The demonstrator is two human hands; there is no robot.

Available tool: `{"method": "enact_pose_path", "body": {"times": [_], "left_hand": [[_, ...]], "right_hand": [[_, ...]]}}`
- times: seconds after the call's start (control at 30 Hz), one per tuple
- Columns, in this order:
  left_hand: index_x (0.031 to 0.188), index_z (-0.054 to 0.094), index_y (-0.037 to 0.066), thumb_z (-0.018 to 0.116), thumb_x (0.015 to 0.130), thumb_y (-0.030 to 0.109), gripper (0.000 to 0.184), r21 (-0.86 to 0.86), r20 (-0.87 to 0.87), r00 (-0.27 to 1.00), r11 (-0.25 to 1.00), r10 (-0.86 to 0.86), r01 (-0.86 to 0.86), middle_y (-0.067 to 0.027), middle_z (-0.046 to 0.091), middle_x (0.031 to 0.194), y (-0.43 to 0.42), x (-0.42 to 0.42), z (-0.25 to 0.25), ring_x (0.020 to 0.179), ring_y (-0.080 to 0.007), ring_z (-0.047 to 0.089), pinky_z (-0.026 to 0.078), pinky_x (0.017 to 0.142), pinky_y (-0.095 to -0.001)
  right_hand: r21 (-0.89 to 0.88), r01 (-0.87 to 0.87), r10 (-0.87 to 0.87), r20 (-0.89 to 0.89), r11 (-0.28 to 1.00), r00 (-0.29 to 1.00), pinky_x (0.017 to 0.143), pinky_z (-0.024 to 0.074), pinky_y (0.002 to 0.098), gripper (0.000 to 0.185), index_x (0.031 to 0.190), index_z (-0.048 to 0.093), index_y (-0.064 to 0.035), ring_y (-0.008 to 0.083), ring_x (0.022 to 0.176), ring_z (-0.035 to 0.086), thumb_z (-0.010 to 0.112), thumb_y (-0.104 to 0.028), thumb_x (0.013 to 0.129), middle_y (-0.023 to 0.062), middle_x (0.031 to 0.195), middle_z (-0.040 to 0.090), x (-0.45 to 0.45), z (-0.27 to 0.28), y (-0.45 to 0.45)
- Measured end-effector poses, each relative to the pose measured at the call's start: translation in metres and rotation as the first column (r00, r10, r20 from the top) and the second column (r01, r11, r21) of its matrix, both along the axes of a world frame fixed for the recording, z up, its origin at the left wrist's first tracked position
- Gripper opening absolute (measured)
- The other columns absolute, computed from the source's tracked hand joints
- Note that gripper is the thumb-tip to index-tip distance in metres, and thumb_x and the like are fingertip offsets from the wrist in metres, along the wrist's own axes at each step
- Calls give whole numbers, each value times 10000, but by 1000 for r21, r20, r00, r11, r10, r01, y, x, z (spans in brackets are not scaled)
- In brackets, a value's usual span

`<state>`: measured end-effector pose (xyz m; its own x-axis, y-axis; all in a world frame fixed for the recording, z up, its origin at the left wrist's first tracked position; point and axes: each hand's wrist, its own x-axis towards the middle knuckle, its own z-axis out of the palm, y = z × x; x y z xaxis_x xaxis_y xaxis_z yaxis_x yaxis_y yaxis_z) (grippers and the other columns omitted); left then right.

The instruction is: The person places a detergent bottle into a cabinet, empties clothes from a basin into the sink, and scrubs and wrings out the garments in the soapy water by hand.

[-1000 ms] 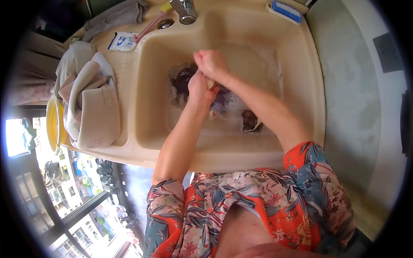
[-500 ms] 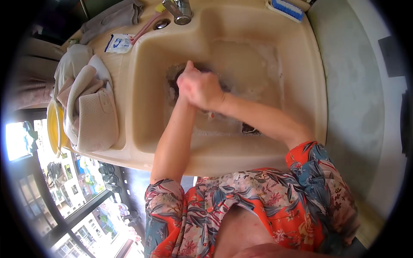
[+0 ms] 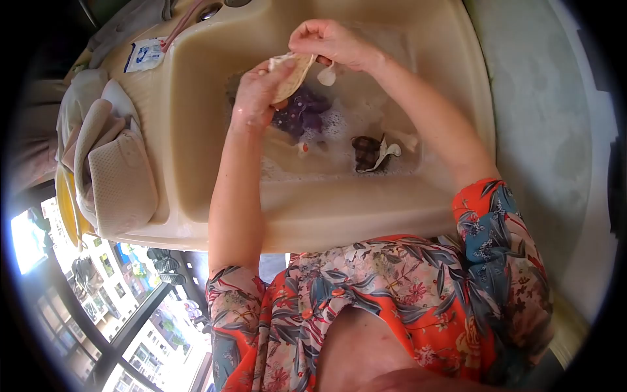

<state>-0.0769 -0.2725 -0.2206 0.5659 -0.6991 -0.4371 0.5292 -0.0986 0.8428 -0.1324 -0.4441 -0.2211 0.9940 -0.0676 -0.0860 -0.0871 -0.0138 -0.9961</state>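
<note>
Over the sink (image 3: 189, 163), my left hand (image 3: 258, 95) is closed around one end of a small cream fabric piece (image 3: 297, 77). My right hand (image 3: 330, 42) pinches its upper edge, and a pale rounded flap (image 3: 326, 76) dangles below those fingers. The exact kind of cloth cannot be made out. Beneath my left hand, a purple dotted cloth (image 3: 300, 112) lies in sudsy water. Nearer to me, a dark checked cloth (image 3: 368, 151) with a white edge is also in the water.
Light-coloured cloths (image 3: 121, 170) are heaped on the left ledge, with a yellow basin (image 3: 67, 202) partly behind them. A white and blue packet (image 3: 145, 55) lies at the upper left, beside a pink handle (image 3: 181, 25). A wall (image 3: 542, 130) stands to the right.
My hands were pressed together low over the water; now they are raised and apart, with the cream fabric stretched between them. The purple and checked cloths show more. The view has shifted.
</note>
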Motion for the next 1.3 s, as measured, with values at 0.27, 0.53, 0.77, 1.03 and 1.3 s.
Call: {"method": "enact_pose_path", "body": {"times": [0.27,0.53,0.77,1.03,1.3], "left_hand": [[882,520,-35,580,767,69,166,-114,-9,959,953,282,-281,-82,586,764,2,9,-19,608,-145,568,475,541,-260],[937,528,39,480,851,173,166,76,-94,982,985,163,-156,-45,567,733,-9,-1,-46,539,-145,528,437,424,-275],[819,484,104,443,867,309,215,-241,-614,745,837,261,-492,7,467,603,-6,-8,-72,573,-134,476,380,496,-275],[796,488,137,374,868,363,263,-185,-568,676,728,468,-660,12,510,685,-14,-28,-46,541,-132,462,359,466,-326],[838,495,78,438,881,248,184,29,-363,900,969,240,-246,-20,491,609,-23,-19,-22,429,-109,430,273,331,-229]], "right_hand": [[220,70,29,-415,973,909,540,461,249,255,946,555,-44,103,634,553,562,-263,817,26,770,575,-46,-50,-38],[568,262,-112,-286,780,952,613,514,380,247,1025,527,-71,213,812,587,455,-131,796,86,1004,553,-12,-61,-23],[-572,611,-95,683,548,724,523,438,330,140,643,528,-100,249,562,545,618,-187,706,111,635,527,-10,-2,114],[-638,609,-216,585,472,781,548,430,419,316,621,552,-70,339,600,536,493,-314,814,138,637,560,10,-28,94],[-392,259,-289,-17,883,957,488,432,317,408,696,574,-54,200,507,541,478,-435,805,105,621,583,10,-60,30]]}}
